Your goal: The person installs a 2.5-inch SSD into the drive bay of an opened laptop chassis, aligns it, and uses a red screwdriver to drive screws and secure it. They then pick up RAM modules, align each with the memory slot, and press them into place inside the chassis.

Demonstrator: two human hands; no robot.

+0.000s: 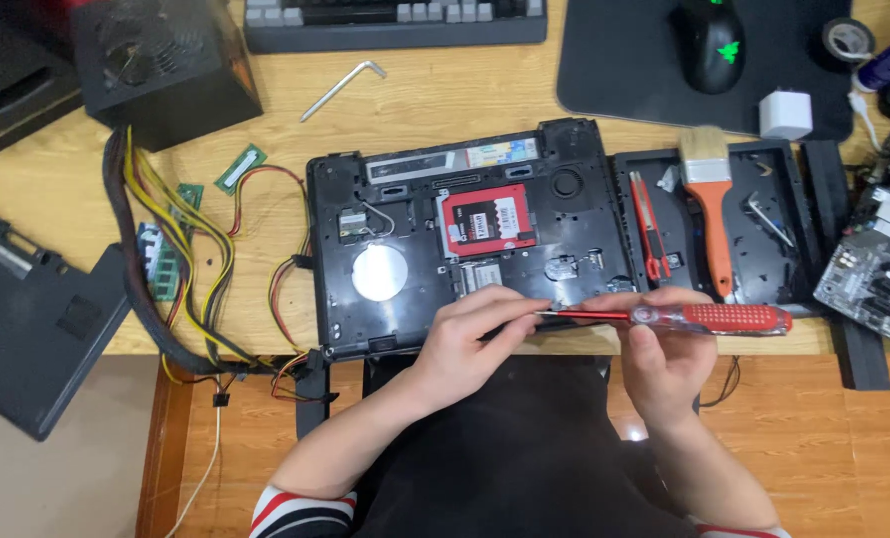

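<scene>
Screwdriver (699,318) in both hands; tray (764,249) holds brush (712,194), seemingly pliers (649,224).

You hold a red-handled screwdriver (664,317) level over the near edge of an upturned black laptop (465,244)

Your right hand (664,364) grips the handle while your left hand (470,334) pinches the shaft near its tip; a red drive (487,219) sits in the laptop's open bay, and an orange-handled brush (709,194) and red pliers (649,229) lie on the removed black cover (764,234) to your right, on the wooden desk (445,95)
</scene>
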